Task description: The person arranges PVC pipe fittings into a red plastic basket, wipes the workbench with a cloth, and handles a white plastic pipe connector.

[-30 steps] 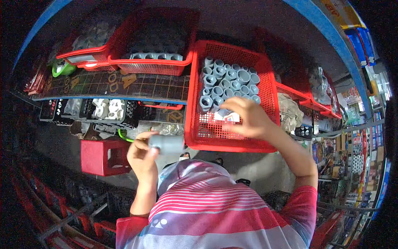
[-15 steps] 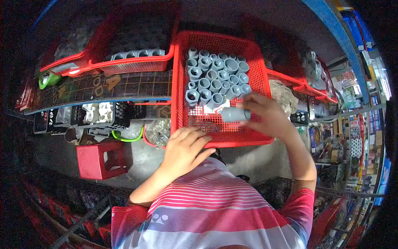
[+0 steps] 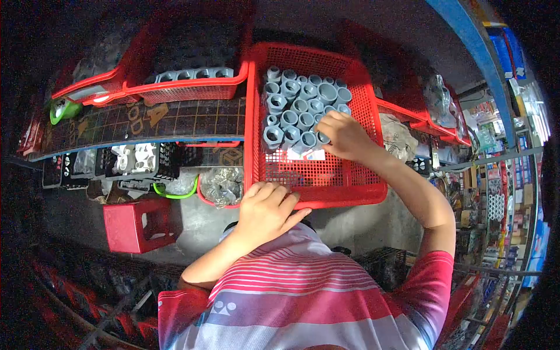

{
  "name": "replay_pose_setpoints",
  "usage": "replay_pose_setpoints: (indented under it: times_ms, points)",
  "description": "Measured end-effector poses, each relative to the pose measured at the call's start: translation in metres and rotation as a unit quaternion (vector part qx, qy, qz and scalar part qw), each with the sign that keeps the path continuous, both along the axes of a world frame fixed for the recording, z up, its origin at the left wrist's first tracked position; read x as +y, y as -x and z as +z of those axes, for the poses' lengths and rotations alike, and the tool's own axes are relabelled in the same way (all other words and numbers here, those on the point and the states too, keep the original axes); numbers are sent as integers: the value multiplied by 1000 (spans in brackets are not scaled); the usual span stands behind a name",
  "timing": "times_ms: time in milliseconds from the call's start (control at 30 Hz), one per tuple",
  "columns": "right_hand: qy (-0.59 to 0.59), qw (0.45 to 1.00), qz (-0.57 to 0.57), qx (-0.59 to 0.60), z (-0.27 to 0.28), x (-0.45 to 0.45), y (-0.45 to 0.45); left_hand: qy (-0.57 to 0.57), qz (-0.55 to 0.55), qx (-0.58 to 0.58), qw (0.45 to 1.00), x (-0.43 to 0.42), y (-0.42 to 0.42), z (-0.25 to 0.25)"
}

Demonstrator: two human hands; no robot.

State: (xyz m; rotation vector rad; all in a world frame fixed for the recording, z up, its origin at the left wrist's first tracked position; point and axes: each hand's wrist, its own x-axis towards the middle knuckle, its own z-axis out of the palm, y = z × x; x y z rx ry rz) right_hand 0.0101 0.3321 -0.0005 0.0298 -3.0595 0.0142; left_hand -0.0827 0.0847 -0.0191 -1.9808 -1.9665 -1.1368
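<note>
A red mesh basket holds several grey pipe fittings standing upright in rows, toward its far part. My left hand grips the basket's near rim at the left corner, fingers over the edge. Inside the basket, my right hand is closed at the right end of the nearest rows, its fingertips on a grey fitting that it partly covers. A white label lies on the mesh floor just in front of the fittings.
More red baskets stand on the shelf to the left and right. Below are a black crate of white fittings and a bag of parts. A red stool stands on the floor at left. Stocked shelves line the right side.
The large grey fitting passed from my left hand to my right, which has moved it to the fittings in the basket. My left hand came onto the near rim.
</note>
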Motion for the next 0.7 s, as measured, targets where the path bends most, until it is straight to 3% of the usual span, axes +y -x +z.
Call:
replay_pose_setpoints:
  times_ms: [267, 333, 467, 667, 700]
  points:
    - [-4, 999, -27, 38, 7, -12, -4, 12, -2, 10, 1000, -1, -2, 2]
    - [-61, 998, -6, 27, 7, -17, -4, 2, -9, 16, 1000, 1, -3, 3]
    - [-30, 999, -22, -5, 7, -21, -4, 8, -2, 45, 999, 1, 0, 6]
    - [37, 993, -63, 96, 42, -22, -37, 17, 11, 54, 998, 6, 15, 4]
    - [71, 981, -78, 162, 47, -18, -49, 23, 13, 47, 999, 6, 13, 8]
